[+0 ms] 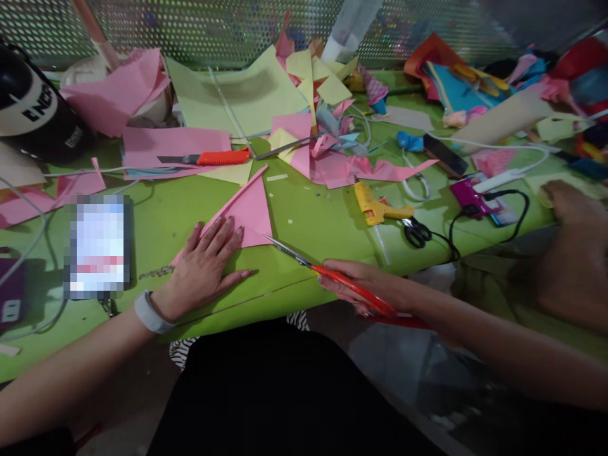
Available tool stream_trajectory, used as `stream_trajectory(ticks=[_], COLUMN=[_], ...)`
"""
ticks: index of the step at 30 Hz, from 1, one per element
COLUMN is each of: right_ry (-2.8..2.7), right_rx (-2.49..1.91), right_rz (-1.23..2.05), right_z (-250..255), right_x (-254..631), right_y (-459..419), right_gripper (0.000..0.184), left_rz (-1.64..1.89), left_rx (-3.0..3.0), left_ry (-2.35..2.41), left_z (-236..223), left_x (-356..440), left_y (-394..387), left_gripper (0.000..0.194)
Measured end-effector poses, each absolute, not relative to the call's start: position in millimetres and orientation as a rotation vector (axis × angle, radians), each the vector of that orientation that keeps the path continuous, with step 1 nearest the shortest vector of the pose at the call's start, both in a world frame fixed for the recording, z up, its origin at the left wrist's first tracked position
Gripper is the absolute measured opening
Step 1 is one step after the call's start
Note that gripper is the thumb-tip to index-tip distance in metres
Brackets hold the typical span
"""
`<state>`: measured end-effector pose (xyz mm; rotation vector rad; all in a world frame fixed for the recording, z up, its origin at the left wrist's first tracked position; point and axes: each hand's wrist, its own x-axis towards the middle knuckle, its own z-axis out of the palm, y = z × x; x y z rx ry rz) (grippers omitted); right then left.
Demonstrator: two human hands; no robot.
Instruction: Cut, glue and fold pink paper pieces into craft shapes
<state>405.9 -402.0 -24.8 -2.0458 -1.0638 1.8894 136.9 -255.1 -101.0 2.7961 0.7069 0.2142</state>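
A folded piece of pink paper (254, 212) lies on the green tabletop (318, 240), with a raised folded strip along its upper left edge. My left hand (206, 263) rests on it with fingers stretched out, pressing it down. In my right hand (354, 285) are red-handled scissors (368, 294), held low by the table's front edge. The scissors' tips reach the paper's lower right corner. Whether the blades are around the paper or only touching it, I cannot tell. Part of the handles is hidden behind my right fingers.
An orange utility knife (223, 156) lies on pink paper. To the right are a yellow glue gun (375, 206), black-handled scissors (415, 233) and a purple power strip (475, 196) with cables. A phone (99, 244) lies left, near a black bottle (40, 104). Another person's bare limb (577, 253) is at right.
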Motion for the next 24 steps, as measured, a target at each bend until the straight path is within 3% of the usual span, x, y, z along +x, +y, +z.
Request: stream_trajectory(ticks=[24], right_ry=[-0.995], right_rx=[-2.079], right_rz=[1.877], right_z=[-31.5], right_x=[405.4], right_y=[-405.2], right_gripper=[0.049], left_rz=[0.226], left_rx=[2.967], left_ry=[0.680], left_z=[-102.1], left_x=[135.0], left_y=[-255.0], left_gripper=[0.077])
